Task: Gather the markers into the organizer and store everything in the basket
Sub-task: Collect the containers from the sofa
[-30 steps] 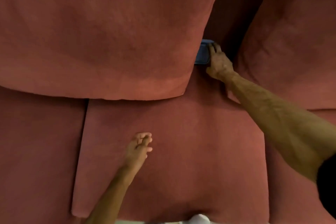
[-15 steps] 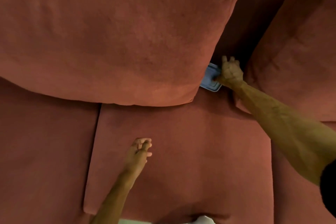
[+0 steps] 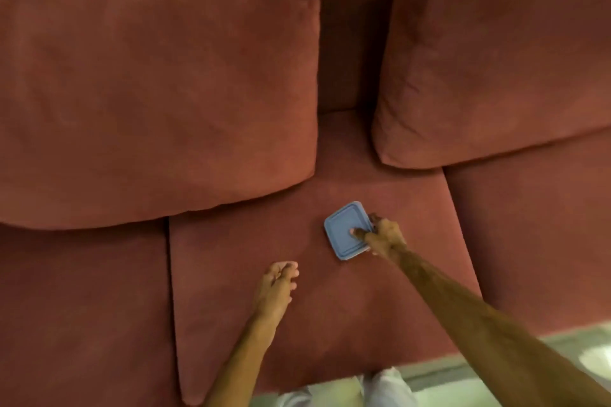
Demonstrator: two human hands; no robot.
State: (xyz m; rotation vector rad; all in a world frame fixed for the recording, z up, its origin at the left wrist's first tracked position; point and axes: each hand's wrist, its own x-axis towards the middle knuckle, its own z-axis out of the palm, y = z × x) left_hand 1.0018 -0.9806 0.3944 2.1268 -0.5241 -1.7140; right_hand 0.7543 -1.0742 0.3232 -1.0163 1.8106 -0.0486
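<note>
Red sofa (image 3: 330, 291) seat: right hand (image 3: 383, 238) pinches blue lid (image 3: 344, 228); left hand (image 3: 276, 287) hovers loosely curled, holding nothing

A home living room: red cushioned sofa (image 3: 297, 291).

Single head view, looking steeply down at a red sofa seat (image 3: 330, 291), fairly close; back cushions toward 12 o'clock, perhaps slightly blurred.
</note>
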